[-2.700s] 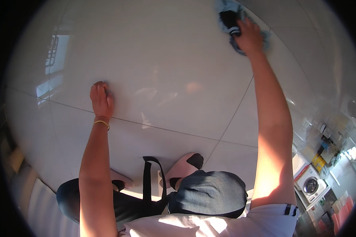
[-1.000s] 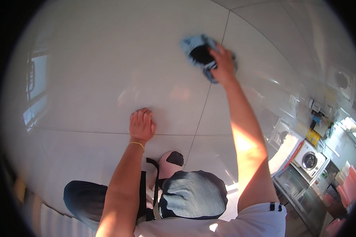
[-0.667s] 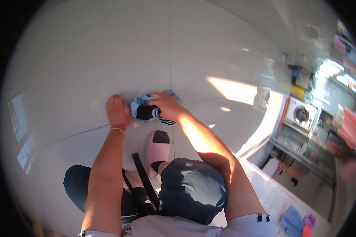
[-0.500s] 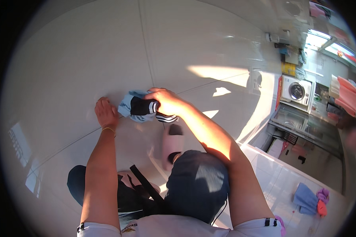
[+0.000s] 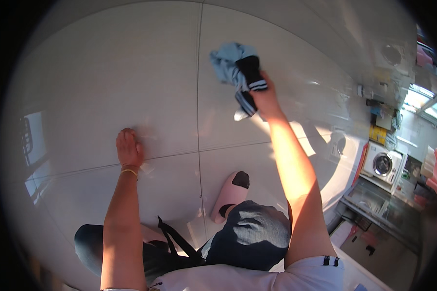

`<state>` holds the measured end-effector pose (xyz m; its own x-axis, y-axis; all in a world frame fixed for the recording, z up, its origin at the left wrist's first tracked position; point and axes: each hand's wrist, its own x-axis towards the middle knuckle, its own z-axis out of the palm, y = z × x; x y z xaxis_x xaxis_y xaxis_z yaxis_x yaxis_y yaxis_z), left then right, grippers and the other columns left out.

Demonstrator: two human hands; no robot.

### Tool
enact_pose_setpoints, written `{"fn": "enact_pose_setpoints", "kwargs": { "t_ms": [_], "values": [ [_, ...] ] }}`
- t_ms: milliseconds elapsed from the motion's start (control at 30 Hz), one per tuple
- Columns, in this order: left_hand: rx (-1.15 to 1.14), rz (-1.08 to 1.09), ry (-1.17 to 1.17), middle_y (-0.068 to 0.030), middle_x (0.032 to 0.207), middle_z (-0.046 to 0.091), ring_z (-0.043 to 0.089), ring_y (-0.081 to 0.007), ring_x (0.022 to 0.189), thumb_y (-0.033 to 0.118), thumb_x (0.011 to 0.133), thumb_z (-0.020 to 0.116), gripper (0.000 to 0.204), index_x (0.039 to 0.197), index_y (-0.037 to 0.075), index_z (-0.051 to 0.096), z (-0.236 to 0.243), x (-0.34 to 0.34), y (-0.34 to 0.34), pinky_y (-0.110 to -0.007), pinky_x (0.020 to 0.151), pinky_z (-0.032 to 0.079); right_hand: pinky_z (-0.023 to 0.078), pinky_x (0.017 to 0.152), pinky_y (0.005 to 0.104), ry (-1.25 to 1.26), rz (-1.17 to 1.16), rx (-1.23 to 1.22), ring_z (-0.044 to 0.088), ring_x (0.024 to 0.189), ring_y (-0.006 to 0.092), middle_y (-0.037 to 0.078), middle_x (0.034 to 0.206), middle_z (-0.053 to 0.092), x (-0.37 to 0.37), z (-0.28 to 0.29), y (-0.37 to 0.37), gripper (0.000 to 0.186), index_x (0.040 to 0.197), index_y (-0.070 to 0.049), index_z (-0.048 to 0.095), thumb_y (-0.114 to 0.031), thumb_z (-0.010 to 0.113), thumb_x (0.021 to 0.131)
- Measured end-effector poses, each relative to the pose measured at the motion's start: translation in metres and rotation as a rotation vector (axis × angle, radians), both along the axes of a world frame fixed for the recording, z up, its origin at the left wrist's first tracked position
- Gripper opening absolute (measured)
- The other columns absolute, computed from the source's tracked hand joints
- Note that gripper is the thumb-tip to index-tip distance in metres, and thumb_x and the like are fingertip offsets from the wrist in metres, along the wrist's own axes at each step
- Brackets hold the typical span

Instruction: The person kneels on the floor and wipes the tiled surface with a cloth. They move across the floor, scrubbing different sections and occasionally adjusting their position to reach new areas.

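Note:
My left hand (image 5: 129,145) rests on the glossy pale tiled floor (image 5: 107,87), fingers apart and slightly bent, holding nothing. Up and to the right, my right hand (image 5: 268,99) grips a bundled light blue cloth with black, white-striped parts (image 5: 230,63), held at or just over the tiles; part of it hides my fingers. A pink slipper (image 5: 223,194) on my foot lies below, between my forearms, beside my dark-clad knee (image 5: 247,233). A black strap (image 5: 175,235) hangs near the lower middle.
At the right, past a low raised edge and a metal-framed glass door (image 5: 374,208), stand a white front-loading washing machine (image 5: 381,162), yellow items (image 5: 378,133), pink hanging items (image 5: 436,174) and a window (image 5: 415,99). Sunlight patches and reflections lie on the floor.
My right hand has moved the cloth from beside my left hand away from me, up and to the right. My left hand stays on the floor.

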<state>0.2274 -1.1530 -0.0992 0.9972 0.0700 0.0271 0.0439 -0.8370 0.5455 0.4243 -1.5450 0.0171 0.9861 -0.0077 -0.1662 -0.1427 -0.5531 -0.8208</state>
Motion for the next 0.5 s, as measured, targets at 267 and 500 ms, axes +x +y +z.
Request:
{"fn": "enact_pose_setpoints", "kwargs": {
  "t_ms": [267, 500],
  "values": [
    [0.085, 0.108, -0.056, -0.0141, 0.105, 0.049, 0.046, -0.0337, 0.095, 0.007, 0.072, 0.045, 0.025, 0.096, 0.004, 0.045, 0.004, 0.001, -0.015, -0.045, 0.085, 0.037, 0.046, 0.096, 0.0433, -0.449, 0.205, -0.594, 0.053, 0.114, 0.0390, 0.014, 0.130, 0.052, 0.186, -0.050, -0.038, 0.056, 0.125, -0.017, 0.058, -0.011, 0.070, 0.071],
    [-0.130, 0.230, -0.054, -0.0168, 0.106, 0.050, 0.046, -0.0365, 0.099, 0.011, 0.073, 0.048, 0.026, 0.098, 0.003, 0.045, 0.011, -0.047, -0.135, -0.046, 0.090, 0.035, 0.047, 0.095, 0.0485, -0.240, 0.379, -0.942, 0.045, 0.122, 0.0400, 0.007, 0.145, 0.040, 0.165, -0.072, -0.014, 0.057, 0.131, -0.026, 0.054, -0.025, 0.072, 0.076]
  ]
}}
